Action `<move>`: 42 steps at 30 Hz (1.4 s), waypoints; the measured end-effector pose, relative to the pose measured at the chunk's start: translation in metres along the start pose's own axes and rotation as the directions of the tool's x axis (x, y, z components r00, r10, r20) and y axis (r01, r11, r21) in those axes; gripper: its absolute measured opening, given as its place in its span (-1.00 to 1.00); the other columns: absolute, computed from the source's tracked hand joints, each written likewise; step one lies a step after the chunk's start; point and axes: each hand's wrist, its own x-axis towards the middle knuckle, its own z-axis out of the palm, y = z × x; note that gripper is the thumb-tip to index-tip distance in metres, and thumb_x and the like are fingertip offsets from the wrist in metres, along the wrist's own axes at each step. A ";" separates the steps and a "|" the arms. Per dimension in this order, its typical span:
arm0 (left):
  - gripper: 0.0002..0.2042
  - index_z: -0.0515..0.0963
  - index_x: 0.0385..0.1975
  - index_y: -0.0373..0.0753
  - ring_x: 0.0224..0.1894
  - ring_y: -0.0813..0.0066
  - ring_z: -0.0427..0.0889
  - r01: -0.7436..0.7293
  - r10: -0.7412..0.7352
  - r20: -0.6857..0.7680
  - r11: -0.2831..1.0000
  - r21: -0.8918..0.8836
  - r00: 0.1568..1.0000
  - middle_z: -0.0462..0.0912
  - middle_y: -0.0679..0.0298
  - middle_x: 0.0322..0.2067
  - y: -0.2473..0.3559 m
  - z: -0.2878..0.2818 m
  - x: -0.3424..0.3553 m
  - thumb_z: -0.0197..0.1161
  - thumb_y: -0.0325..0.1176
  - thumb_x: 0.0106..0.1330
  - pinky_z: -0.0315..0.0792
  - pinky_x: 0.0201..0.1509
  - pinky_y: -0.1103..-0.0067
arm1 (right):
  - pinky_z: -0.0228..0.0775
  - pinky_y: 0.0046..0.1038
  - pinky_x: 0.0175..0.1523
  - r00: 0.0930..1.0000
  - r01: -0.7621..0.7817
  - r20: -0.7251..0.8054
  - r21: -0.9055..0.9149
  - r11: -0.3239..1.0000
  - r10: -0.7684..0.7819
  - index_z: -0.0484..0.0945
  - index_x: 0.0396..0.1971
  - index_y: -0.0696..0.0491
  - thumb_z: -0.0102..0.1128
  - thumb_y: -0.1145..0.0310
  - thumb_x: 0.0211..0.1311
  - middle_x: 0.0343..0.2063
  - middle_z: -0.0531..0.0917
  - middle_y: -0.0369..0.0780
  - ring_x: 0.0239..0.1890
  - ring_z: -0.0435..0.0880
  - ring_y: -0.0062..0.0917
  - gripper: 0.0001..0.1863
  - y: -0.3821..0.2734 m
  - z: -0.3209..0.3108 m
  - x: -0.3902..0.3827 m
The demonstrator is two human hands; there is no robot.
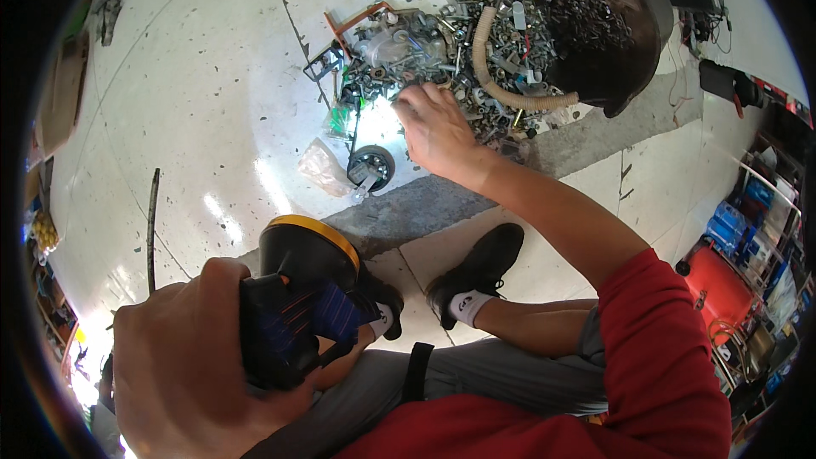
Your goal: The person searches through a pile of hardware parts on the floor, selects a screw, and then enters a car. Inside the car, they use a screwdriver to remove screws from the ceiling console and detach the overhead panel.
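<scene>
My left hand [183, 365], large at the lower left, is wrapped round a black flashlight [308, 246] with a yellow rim. Its bright beam falls on the floor beside a spread-out pile of nuts, bolts and other small metal parts [425, 47]. At the near edge of that pile is my right hand [438, 132], its fingers curled down and closed. Whatever is between those fingertips, if anything, is hidden. Just left of it lie a small black round cup [371, 167] with metal bits in it and a crumpled clear plastic bag [323, 167].
A dark tipped-over bucket [650, 30] with many screws inside lies at the far right of the pile. A beige ribbed hose [482, 59] curves over the parts. My shoes [478, 272] stand close by on the floor. Shelves with a red case [716, 280] line the right side.
</scene>
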 end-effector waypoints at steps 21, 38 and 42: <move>-0.40 0.40 -0.14 -0.26 -0.50 0.18 0.63 0.004 -0.003 -0.094 1.000 0.009 0.996 0.59 0.15 -0.51 -0.001 -0.008 0.001 0.52 -0.20 -0.21 0.43 -0.32 0.35 | 0.15 -0.29 0.29 0.991 0.013 0.131 -0.150 0.989 0.007 0.45 0.14 0.26 0.15 0.56 0.07 0.33 0.35 -0.12 0.36 0.27 -0.31 -0.46 -0.012 -0.007 0.033; -0.37 0.39 -0.11 -0.29 -0.51 0.14 0.65 -0.001 -0.006 -0.116 0.998 -0.060 0.993 0.60 0.10 -0.52 -0.007 -0.011 0.002 0.52 -0.24 -0.22 0.48 -0.37 0.35 | 0.25 -0.22 0.23 0.996 0.088 -0.018 0.027 0.996 -0.088 0.62 -0.04 0.15 0.23 0.54 -0.02 0.07 0.57 -0.18 0.19 0.42 -0.28 -0.57 -0.008 0.006 0.033; -0.37 0.39 -0.11 -0.29 -0.52 0.14 0.66 0.006 -0.015 -0.158 0.998 -0.057 0.987 0.60 0.10 -0.52 -0.007 -0.008 0.003 0.52 -0.24 -0.23 0.48 -0.37 0.35 | 0.29 -0.24 0.22 0.998 0.056 -0.020 -0.019 0.998 -0.056 0.62 -0.03 0.14 0.24 0.53 0.00 0.05 0.60 -0.22 0.17 0.45 -0.35 -0.57 0.003 0.000 0.039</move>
